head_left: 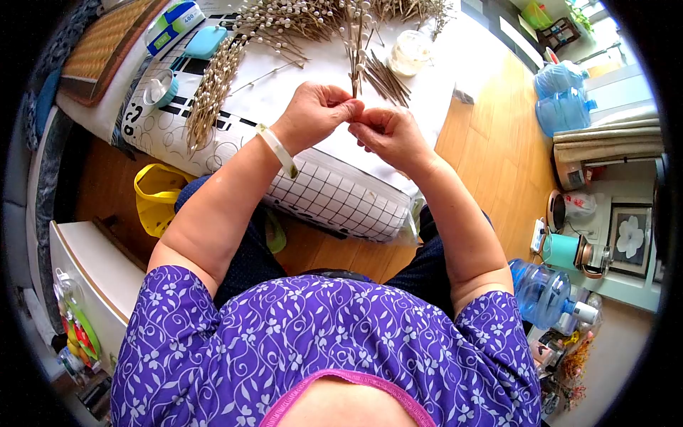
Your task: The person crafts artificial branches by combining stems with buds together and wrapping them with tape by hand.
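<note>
My left hand (316, 117) and my right hand (393, 136) meet over the table, fingertips together. Between the left thumb and fingers stands a small bunch of budded stems (355, 60), its lower ends pinched. My right fingers are closed against the base of that bunch; what they hold there is too small to make out. Just beyond the right hand lies a pile of bare cut sticks (386, 80). A larger heap of budded branches (295, 21) spreads along the far side, and another bundle of budded stems (213, 92) lies to the left.
A clear jar (410, 53) stands right of the sticks. At the left are a blue-rimmed cup (161, 88), a light-blue case (205, 43) and a tissue pack (173, 27). A yellow bag (154, 199) is on the floor; water bottles (562, 110) stand right.
</note>
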Tool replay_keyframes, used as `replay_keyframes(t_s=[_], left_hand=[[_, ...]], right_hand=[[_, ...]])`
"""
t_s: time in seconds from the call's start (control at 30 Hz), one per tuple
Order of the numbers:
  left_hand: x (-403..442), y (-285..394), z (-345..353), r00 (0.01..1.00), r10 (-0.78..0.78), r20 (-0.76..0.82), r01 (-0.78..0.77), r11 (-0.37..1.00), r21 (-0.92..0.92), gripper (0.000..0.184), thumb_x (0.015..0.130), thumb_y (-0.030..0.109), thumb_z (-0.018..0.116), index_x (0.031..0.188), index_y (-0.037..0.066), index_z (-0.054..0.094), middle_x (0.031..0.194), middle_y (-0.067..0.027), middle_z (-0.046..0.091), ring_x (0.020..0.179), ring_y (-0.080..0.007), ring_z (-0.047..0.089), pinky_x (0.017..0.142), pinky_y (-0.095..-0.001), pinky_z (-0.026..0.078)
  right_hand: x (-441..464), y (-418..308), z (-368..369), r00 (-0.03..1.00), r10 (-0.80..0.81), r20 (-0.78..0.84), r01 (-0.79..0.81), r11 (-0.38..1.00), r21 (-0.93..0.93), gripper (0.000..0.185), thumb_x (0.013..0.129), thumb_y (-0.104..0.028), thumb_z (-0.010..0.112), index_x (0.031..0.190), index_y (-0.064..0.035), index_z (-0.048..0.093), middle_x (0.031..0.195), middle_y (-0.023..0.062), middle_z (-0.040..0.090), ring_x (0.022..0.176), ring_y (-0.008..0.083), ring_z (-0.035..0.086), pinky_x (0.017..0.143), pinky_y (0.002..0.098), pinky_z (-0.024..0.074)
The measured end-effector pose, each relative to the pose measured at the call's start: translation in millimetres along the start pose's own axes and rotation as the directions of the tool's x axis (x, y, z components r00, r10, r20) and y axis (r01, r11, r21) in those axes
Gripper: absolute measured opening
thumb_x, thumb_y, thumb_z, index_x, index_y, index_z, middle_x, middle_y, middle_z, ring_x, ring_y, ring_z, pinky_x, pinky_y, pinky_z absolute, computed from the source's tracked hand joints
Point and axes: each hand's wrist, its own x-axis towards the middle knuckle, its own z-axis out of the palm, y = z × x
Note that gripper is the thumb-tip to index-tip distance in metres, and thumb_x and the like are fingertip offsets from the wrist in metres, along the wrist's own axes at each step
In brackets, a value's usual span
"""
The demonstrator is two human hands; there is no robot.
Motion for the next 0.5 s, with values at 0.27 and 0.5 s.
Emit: replay_keyframes(t_s=[0.27, 0.5], left_hand=[[2.0, 2.4, -0.5, 0.999, 0.035, 0.012, -0.033, 0.989, -0.146, 0.014, 0.079, 0.012, 0.063, 0.077, -0.002, 0.062, 0.068, -0.0044, 0.061, 0.062, -0.0083, 0.055, 0.059, -0.0211, 0.046], [0.0, 4.4, 1.9, 1.000, 0.001, 0.013, 0.000, 0.992, -0.124, 0.013, 0.078, 0.011, 0.063, 0.075, -0.001, 0.061, 0.067, -0.0042, 0.060, 0.060, -0.0080, 0.054, 0.057, -0.0203, 0.045]], right_hand=[[-0.4, 2.3, -2.1, 0.997, -0.073, 0.012, 0.072, 0.996, 0.059, 0.015, 0.082, -0.014, 0.055, 0.079, 0.0005, 0.061, 0.062, -0.0004, 0.055, 0.056, 0.0048, 0.051, 0.051, 0.0189, 0.0420], [-1.5, 6.1, 1.1, 0.995, -0.068, -0.071, 0.075, 0.993, 0.091, 0.016, 0.077, -0.013, 0.054, 0.073, 0.0009, 0.060, 0.050, 0.0011, 0.047, 0.048, 0.0046, 0.041, 0.044, 0.0228, 0.0352]])
